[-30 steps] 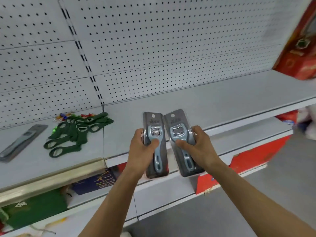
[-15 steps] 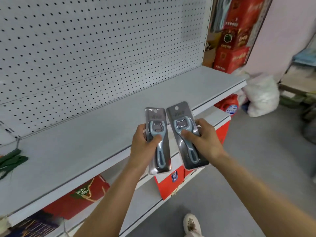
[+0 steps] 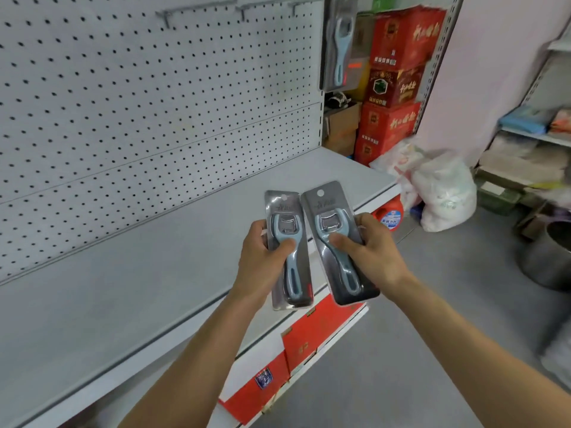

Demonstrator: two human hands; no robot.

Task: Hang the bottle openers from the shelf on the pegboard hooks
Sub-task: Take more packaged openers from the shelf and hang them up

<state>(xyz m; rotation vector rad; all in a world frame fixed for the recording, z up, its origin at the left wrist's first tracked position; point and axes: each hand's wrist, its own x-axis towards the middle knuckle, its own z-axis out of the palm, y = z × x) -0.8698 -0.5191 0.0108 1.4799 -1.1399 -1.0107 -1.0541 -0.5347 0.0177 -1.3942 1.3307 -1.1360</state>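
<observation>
1. Nearest us, our two bare forearms reach up from the bottom edge toward the shelf front.
2. Our left hand grips a carded bottle opener, the left pack: the thumb presses across the front of the blue handle, and the other fingers curl behind the card, out of sight.
3. Our right hand grips the right pack the same way, thumb laid on the opener's neck and fingers wrapped behind the card's right edge.
4. Both packs stand roughly upright, hang holes on top, held in the air over the front edge of the grey shelf, near its right end. Their upper inner edges touch or overlap; the right pack leans with its top to the left.
5. Below the shelf front, red boxes sit on a lower shelf.
6. Behind the shelf rises the white pegboard, with bare metal hooks along its top edge.
7. At the pegboard's top right corner one hung opener pack is already up.
8. Beyond the shelf's right end stand stacked red cartons, with a white bag on the floor before them and a metal pot by the right edge.
</observation>
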